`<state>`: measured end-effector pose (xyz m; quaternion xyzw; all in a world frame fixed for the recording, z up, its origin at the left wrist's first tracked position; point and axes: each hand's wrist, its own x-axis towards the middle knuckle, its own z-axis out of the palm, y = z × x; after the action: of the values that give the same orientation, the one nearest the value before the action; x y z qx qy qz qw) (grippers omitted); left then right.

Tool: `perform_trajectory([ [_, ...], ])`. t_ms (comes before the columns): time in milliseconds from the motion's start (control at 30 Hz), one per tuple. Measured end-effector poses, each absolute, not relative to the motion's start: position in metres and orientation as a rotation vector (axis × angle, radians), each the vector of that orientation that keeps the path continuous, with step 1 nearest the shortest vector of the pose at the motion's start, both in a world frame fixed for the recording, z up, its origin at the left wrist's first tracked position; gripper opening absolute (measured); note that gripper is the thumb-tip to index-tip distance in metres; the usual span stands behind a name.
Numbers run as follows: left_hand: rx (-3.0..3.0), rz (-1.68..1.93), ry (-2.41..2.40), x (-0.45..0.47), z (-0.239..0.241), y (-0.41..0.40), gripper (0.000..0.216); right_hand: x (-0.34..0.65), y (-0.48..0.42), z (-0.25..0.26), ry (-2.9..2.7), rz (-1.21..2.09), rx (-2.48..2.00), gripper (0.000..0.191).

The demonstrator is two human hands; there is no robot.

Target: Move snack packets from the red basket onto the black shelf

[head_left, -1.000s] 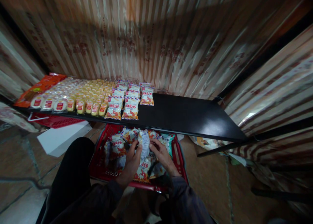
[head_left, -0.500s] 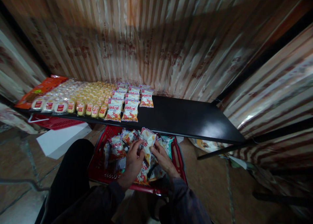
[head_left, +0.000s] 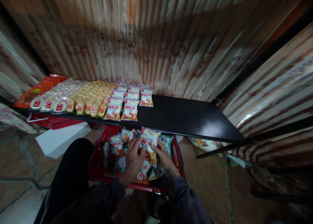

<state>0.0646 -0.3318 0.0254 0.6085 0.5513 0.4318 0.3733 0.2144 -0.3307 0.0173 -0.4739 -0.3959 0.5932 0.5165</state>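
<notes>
Packet [head_left: 149, 139]: printed face showing, above red basket [head_left: 181, 157]; seemingly being squared up.
Left hand [head_left: 132, 159], right hand [head_left: 164, 157]: fingers gripping its sides.
Next move: probably calls for light, even pressure.

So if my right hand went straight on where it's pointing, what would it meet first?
The snack bag between your hands; your right hand seems to touch it at the fingertips. Beyond that, the black shelf may be next, but depth is unclear.
</notes>
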Motion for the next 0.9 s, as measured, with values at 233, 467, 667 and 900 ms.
perform_trajectory([
  [233,1.273,1.043,1.378,0.066,0.016,-0.324,0.048,0.217,-0.327,0.022,-0.845,1.438,-1.179,0.06],
  [467,1.197,0.977,1.145,0.065,0.011,-0.318,0.033,0.217,-0.323,0.017,-0.817,1.412,-1.16,0.052],
  [667,1.207,0.991,1.201,0.065,0.004,-0.31,0.028,0.216,-0.325,0.019,-0.957,1.371,-1.199,0.05],
  [900,1.18,0.978,1.203,0.069,0.007,-0.3,0.032,0.216,-0.319,0.012,-1.074,1.179,-1.32,0.05],
])
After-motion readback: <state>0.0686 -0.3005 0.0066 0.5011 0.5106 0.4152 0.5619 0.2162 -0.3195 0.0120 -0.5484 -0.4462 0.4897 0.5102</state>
